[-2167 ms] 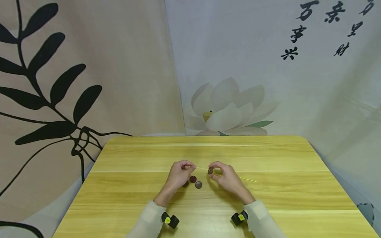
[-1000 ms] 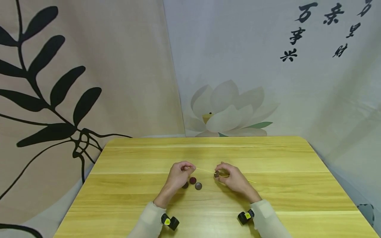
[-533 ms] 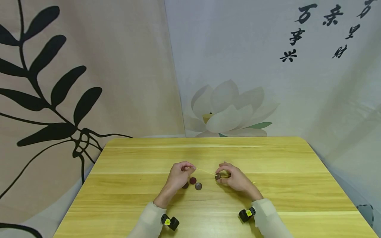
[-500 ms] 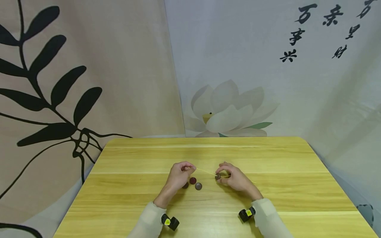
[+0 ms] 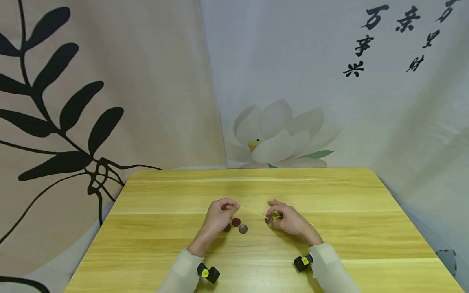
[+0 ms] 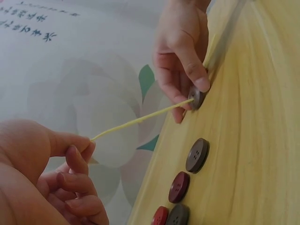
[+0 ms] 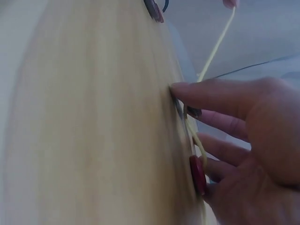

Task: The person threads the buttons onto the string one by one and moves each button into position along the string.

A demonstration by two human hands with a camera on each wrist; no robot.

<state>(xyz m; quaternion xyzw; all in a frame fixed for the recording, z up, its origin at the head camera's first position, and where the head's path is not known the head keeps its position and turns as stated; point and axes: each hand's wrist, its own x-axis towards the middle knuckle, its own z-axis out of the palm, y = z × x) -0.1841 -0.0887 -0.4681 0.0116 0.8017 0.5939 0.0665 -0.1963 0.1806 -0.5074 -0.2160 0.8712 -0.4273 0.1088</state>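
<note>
My left hand pinches the end of a yellow cord between thumb and fingertip. The cord runs taut to a grey-brown button, which it passes through. My right hand holds that button at its edge between thumb and finger, low over the table. Further along the cord, a red button hangs by the curled fingers of the right hand in the right wrist view. Near the left hand lie a grey button, a dark red button and a dark button, flat on the wood.
A bright red button lies beside the others, hidden from the head view. The wooden table reaches back to a printed curtain. A small black camera sits on each wrist, the left camera and the right camera.
My right hand has moved right and slightly nearer with the grey-brown button, lengthening the stretch of cord between the hands. The left hand has stayed almost still. The loose buttons have not moved.
</note>
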